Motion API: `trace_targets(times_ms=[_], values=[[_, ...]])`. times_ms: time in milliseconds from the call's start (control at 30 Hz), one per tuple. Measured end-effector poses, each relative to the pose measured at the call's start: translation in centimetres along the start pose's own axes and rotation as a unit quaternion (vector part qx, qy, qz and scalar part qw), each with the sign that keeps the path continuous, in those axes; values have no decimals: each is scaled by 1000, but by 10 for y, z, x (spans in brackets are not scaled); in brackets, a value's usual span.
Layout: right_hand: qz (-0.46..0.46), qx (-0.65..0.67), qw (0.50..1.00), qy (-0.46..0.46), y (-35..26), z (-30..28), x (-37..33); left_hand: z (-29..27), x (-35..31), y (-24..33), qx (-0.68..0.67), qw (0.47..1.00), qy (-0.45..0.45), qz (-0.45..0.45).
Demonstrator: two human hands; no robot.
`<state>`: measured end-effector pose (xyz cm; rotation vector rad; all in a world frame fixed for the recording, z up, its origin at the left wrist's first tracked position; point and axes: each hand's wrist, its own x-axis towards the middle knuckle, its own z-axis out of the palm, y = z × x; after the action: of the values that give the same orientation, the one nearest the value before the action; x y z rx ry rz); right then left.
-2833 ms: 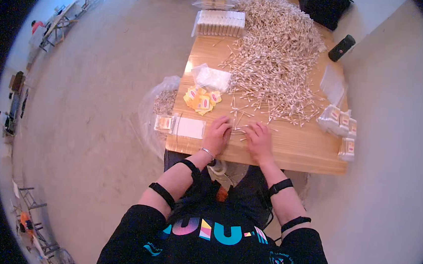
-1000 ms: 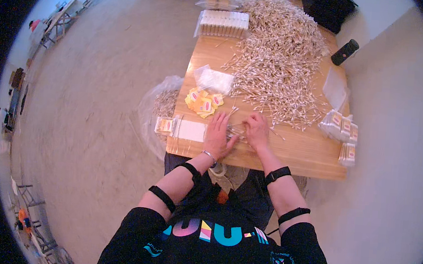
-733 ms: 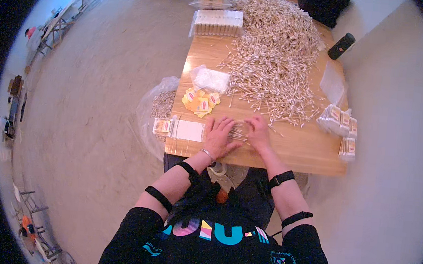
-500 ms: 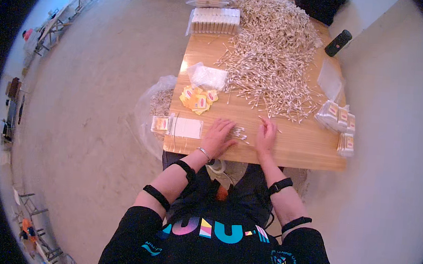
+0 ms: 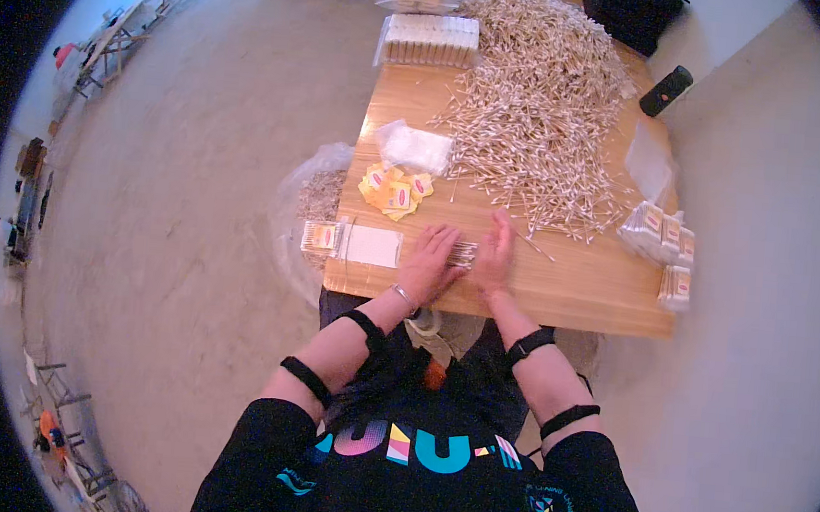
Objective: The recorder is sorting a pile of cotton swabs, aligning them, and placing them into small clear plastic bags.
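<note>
A small bundle of cotton swabs point(image 5: 464, 254) lies on the wooden table point(image 5: 571, 293) near its front edge, between my two hands. My left hand point(image 5: 429, 262) curls over the left part of the bundle and holds it. Against the bundle's right ends stands my right hand point(image 5: 494, 258), fingers stretched out and palm turned inward. Left of my left hand are a flat white rectangle point(image 5: 372, 246) and a filled swab packet point(image 5: 320, 236) at the table's edge. Yellow cards point(image 5: 396, 192) lie in a loose heap just beyond, beside a stack of clear bags point(image 5: 418, 148).
A large heap of loose swabs point(image 5: 538, 102) covers the table's far middle. Packed bundles point(image 5: 432, 41) stand at the far left. Filled packets point(image 5: 658, 229), clear plastic sheets point(image 5: 648, 164) and a black cylinder point(image 5: 666, 90) line the right side, near the wall. A plastic sack point(image 5: 289, 198) stands left of the table.
My right hand has moved left, from apart on the table to against the swab ends. The swabs' right ends now look more even. My left hand stays over the bundle.
</note>
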<state>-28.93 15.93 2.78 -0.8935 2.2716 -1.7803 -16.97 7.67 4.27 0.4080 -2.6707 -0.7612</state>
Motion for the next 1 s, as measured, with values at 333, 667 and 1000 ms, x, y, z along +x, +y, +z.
trace_targets(times_ms=[333, 667, 1000], values=[[-51, -149, 987, -37, 14, -45, -11, 5, 15, 20, 177, 976, -122, -29], [-92, -143, 985, -39, 14, -41, -11, 11, 25, 24, 234, 960, -146, -40], [-77, -137, 986, -53, 10, -44, -12, 6, -4, 29, 201, 969, -141, -4]])
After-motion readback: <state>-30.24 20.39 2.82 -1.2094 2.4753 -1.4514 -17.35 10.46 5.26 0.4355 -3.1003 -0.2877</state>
